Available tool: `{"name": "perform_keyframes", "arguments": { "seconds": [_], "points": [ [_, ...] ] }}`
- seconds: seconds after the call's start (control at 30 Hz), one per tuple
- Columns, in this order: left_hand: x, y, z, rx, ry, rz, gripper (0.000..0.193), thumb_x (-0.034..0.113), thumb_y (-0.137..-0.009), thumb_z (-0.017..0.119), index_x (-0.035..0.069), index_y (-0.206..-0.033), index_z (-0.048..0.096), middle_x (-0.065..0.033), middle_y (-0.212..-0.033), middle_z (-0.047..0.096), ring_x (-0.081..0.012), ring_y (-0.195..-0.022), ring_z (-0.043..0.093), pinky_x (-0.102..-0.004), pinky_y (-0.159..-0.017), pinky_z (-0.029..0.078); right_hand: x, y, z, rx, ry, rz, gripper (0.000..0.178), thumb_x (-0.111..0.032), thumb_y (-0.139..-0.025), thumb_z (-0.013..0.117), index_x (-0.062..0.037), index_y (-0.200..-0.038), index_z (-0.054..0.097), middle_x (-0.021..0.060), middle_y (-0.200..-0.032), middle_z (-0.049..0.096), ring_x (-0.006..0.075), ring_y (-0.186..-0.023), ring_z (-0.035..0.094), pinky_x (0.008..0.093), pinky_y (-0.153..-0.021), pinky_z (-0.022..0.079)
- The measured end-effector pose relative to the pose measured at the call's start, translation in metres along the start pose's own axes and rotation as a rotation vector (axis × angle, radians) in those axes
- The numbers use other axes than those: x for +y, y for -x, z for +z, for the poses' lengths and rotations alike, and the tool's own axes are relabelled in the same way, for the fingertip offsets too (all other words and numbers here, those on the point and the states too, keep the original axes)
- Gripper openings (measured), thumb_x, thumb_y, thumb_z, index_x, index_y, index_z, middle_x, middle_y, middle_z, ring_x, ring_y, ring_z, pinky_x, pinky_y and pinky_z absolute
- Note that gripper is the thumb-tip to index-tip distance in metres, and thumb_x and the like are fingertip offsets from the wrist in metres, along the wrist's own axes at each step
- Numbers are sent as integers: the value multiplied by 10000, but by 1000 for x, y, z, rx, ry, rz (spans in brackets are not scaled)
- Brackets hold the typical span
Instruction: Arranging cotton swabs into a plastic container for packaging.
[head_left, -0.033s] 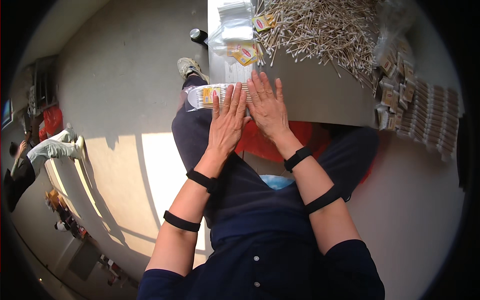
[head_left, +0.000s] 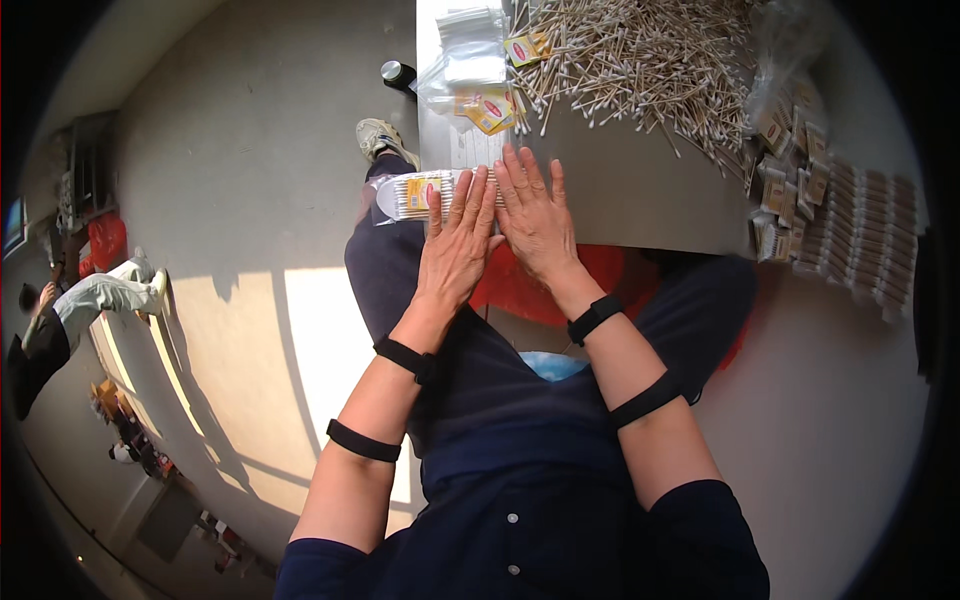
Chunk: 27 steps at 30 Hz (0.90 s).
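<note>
A clear plastic pack of cotton swabs [head_left: 402, 198] with a yellow card label lies at the table's near left corner, its left end sticking out past the edge. My left hand [head_left: 456, 240] rests flat across the right part of this pack, fingers straight. Beside it my right hand [head_left: 540, 225] lies flat with fingers stretched, over the pack's right end and the table. My palms and fingers hide that end. Just beyond my fingers are loose yellow label cards [head_left: 490, 108] and a stack of clear plastic bags [head_left: 474, 50].
A large heap of loose cotton swabs [head_left: 640, 60] covers the far part of the grey table [head_left: 680, 200]. Filled packs [head_left: 860, 235] stand in rows at the right, with others piled loosely. A dark bottle [head_left: 398, 74] is beyond the left edge. Another person's legs [head_left: 110, 295] show far left.
</note>
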<state>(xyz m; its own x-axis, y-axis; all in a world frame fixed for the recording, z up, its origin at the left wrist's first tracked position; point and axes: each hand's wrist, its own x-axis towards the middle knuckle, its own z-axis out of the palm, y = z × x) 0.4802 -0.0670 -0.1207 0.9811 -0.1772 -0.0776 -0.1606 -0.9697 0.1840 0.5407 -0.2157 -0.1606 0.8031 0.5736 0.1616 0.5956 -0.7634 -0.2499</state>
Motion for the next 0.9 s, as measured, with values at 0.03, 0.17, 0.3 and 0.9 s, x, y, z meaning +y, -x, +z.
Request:
{"name": "perform_keyframes", "arguments": {
  "seconds": [0.03,0.17,0.3,0.9],
  "points": [
    [-2,-2,3,-21,-54,23,790,397,-981,525,55,-1607,187,-89,-1688,163,-253,-1571,89,-524,-1254,-16,-2,0,-1,-34,14,8,638,-318,-966,563,-81,-1534,392,62,-1661,258,238,-1555,163,535,-1253,64],
    [-2,-10,6,-89,-99,71,833,503,-977,478,65,-1615,170,-72,-1695,144,-224,-1572,80,-528,-1252,-23,5,2,-3,-48,-19,15,626,-309,-978,549,-76,-1536,388,79,-1665,247,256,-1554,168,528,-1253,61],
    [-1,-14,4,-84,-111,80,855,515,-960,503,53,-1608,191,-72,-1694,148,-227,-1572,84,-526,-1251,-13,11,-1,-8,-55,-93,35,590,-320,-998,506,-85,-1531,408,59,-1668,243,231,-1559,147,533,-1251,68],
    [-24,23,-9,246,0,-65,1061,546,-834,671,6,-1594,164,-136,-1688,116,-282,-1572,53,-494,-1266,0,12,5,18,82,71,-133,667,-186,-952,542,-19,-1554,308,127,-1684,168,286,-1563,122,514,-1266,58]
  ]
}}
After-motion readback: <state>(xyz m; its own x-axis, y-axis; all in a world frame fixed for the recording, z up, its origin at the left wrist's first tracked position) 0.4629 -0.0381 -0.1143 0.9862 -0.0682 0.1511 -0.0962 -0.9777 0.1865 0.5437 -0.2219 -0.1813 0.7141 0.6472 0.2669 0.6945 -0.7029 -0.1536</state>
